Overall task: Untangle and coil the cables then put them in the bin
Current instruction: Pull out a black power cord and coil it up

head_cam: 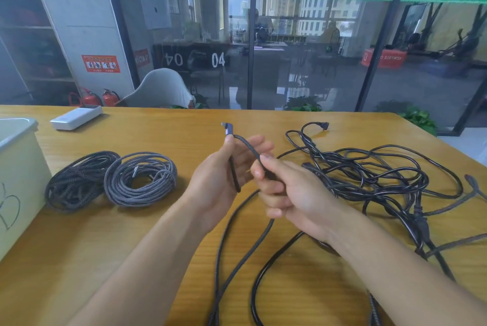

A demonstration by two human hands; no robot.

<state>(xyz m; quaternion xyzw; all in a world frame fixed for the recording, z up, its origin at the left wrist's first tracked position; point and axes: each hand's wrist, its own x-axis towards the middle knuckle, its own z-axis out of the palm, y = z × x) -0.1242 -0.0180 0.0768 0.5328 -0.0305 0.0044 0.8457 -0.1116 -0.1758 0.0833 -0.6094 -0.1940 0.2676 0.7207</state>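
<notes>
My left hand holds the end of a dark braided cable above the table, its angled plug sticking up past my thumb. My right hand pinches the same cable a short way along, and the rest of it trails down toward the near table edge. Two finished coils lie to the left: a dark braided coil and a grey braided coil, touching each other. A tangle of black cables spreads over the right of the table. The pale bin stands at the far left.
A white power bank lies at the back left of the wooden table. A white chair stands behind the table, with a glass wall beyond it. Red fire extinguishers sit on the floor at left.
</notes>
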